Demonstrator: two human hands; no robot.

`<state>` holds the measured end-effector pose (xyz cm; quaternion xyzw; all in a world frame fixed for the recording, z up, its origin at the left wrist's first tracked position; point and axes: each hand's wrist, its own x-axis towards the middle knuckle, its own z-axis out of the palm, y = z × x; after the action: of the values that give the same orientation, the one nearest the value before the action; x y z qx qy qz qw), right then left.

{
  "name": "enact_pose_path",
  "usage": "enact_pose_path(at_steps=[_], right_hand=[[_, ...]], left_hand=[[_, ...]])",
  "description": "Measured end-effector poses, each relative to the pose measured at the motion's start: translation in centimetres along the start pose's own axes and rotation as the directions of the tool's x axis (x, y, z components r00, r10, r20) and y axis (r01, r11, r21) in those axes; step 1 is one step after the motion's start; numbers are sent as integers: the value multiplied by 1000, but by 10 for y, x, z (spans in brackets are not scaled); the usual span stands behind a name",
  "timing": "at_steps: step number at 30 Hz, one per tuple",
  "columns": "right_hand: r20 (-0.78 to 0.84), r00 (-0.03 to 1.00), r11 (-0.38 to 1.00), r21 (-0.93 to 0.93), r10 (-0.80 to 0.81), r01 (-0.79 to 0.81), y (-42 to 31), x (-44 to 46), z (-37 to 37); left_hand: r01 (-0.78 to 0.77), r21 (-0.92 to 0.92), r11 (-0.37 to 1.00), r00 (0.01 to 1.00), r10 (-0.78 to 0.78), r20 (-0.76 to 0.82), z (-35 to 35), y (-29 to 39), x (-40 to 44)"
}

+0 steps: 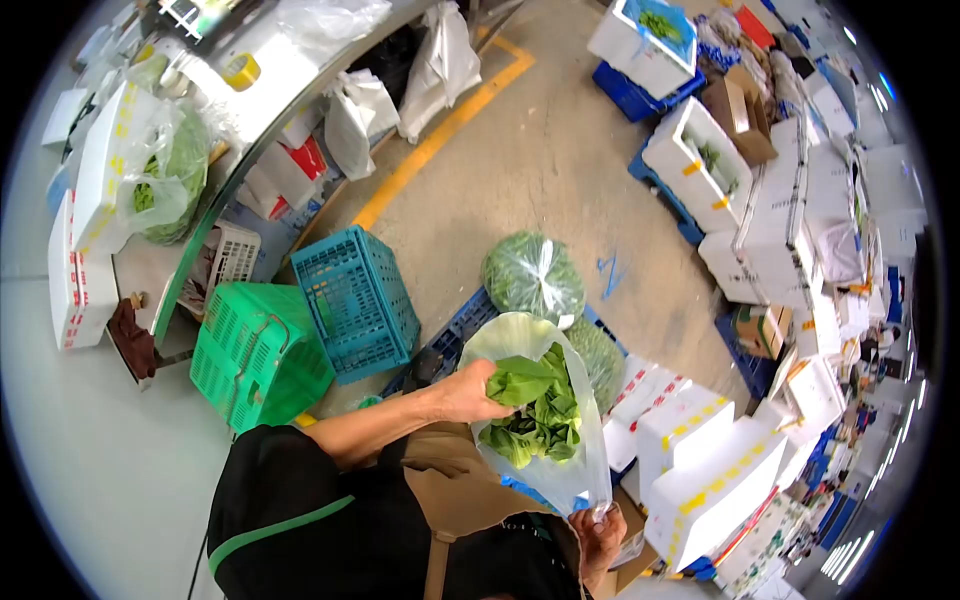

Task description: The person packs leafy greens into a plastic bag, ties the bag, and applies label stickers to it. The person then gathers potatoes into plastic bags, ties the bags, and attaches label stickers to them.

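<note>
My left hand (468,391) is at the mouth of a clear plastic bag (592,440), its fingers closed on a bunch of leafy greens (522,380). More leafy greens lie inside the bag below it. Lower right, my right hand (598,540) pinches the bag's edge and holds it up. Just beyond the bag, a full, tied bag of greens (535,278) rests on a blue pallet (468,322), and another bag of greens (598,362) is partly hidden behind the open one.
A teal crate (355,305) and a green crate (262,355) stand at left, below a metal table (300,60). White foam boxes (715,480) are stacked at lower right, with more boxes (700,165) along the right. Yellow tape (440,135) marks the floor.
</note>
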<state>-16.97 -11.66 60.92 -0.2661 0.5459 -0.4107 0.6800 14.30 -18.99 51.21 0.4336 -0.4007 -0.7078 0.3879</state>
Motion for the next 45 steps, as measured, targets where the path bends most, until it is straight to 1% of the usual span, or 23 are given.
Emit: enact_pose_path(at_steps=[1, 2, 4, 7, 9, 10, 13, 14, 17, 18, 19, 21, 22, 25, 26, 29, 30, 33, 34, 36, 39, 41, 45], right_hand=[[7, 1000, 998, 55, 14, -14, -5, 9, 9], [35, 999, 998, 48, 29, -30, -9, 19, 14], [99, 994, 999, -23, 44, -41, -24, 50, 18], [74, 997, 998, -65, 23, -18, -41, 93, 28], [186, 983, 997, -73, -2, 16, -53, 123, 33], [203, 979, 998, -52, -24, 35, -57, 136, 39], [264, 960, 995, 6, -93, 95, -70, 176, 64], [275, 956, 995, 10, -101, 102, -73, 189, 71], [301, 943, 990, 28, -140, 138, -72, 230, 101], [306, 939, 987, 38, -158, 154, -72, 243, 118], [296, 944, 989, 32, -148, 145, -71, 257, 135], [260, 957, 992, 23, -128, 126, -62, 285, 170], [246, 959, 989, 65, -143, 131, -53, 302, 184], [230, 955, 981, 101, -187, 168, -25, 375, 212], [224, 955, 979, 109, -194, 174, -22, 398, 221], [156, 975, 985, 103, -155, 140, -29, 432, 251], [167, 970, 972, 182, -176, 145, -34, 443, 260], [172, 947, 951, 201, -271, 236, -62, 476, 287], [123, 947, 930, 263, -296, 256, -72, 485, 296], [108, 929, 914, 251, -353, 318, -96, 512, 317], [139, 897, 889, 264, -419, 375, -131, 569, 337], [176, 876, 875, 284, -449, 391, -157, 620, 352], [290, 862, 898, 282, -416, 338, -223, 740, 397]], left_hand=[[10, 19, 1000, 1000, -9, -22, -8, 9, 4], [23, 38, 999, 997, -20, -73, -14, 21, 6], [-42, 19, 999, 989, 44, -140, -23, 33, 18], [-40, 53, 998, 965, 52, -258, -37, 44, 31], [11, 85, 996, 950, 17, -313, -52, 48, 38], [-36, 39, 999, 940, 47, -339, -62, 52, 42], [-130, 39, 991, 917, 135, -375, -90, 76, 56], [-168, 56, 984, 911, 177, -372, -102, 77, 64], [-260, -25, 965, 907, 235, -348, -141, 97, 88], [-220, -19, 975, 924, 202, -324, -159, 98, 96], [-238, -63, 969, 931, 209, -300, -178, 93, 108], [-251, -6, 968, 925, 238, -295, -219, 91, 130], [-196, 15, 981, 939, 192, -287, -242, 88, 141], [-133, 29, 991, 951, 136, -277, -307, 98, 181], [-145, 57, 988, 950, 155, -271, -329, 106, 195], [-200, -43, 979, 947, 182, -265, -379, 124, 245], [-273, -28, 962, 924, 254, -286, -387, 148, 257], [-465, -8, 885, 863, 451, -227, -413, 183, 313], [-478, -40, 878, 861, 459, -218, -420, 197, 328], [-501, -102, 859, 856, 474, -207, -438, 227, 356], [-315, -208, 926, 946, 287, -154, -479, 263, 404], [-326, -263, 908, 941, 286, -179, -502, 280, 447], [-326, -310, 893, 935, 256, -246, -548, 313, 543]])
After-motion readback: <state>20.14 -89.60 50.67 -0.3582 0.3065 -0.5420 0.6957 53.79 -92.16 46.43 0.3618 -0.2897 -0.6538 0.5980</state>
